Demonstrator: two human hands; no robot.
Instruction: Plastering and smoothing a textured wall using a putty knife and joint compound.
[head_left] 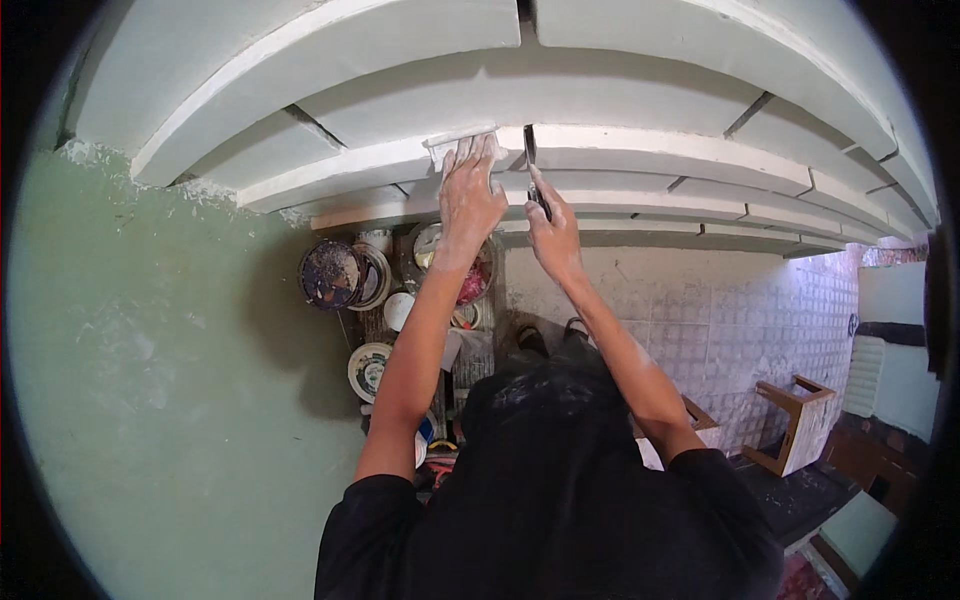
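My left hand (468,195) lies over a flat, white-coated piece (437,151), pressing it against a white ledge (375,167). Its fingers are extended and close together, and they hide most of the piece. Just to the right, my right hand (556,235) is closed around the black handle of a narrow knife-like tool (540,203). Its index finger points along the tool toward a dark slot (530,145) in the ledge. Whether the tool's tip enters the slot I cannot tell. White dust coats both hands.
More curved white ledges (660,157) with narrow gaps run across. A green wall (150,370) with white smears stands at left. Below are a dark-crusted bucket (333,274), a lidded white tub (370,370) and other containers. A wooden-framed stool (795,425) stands on the tiled floor (690,345) at right.
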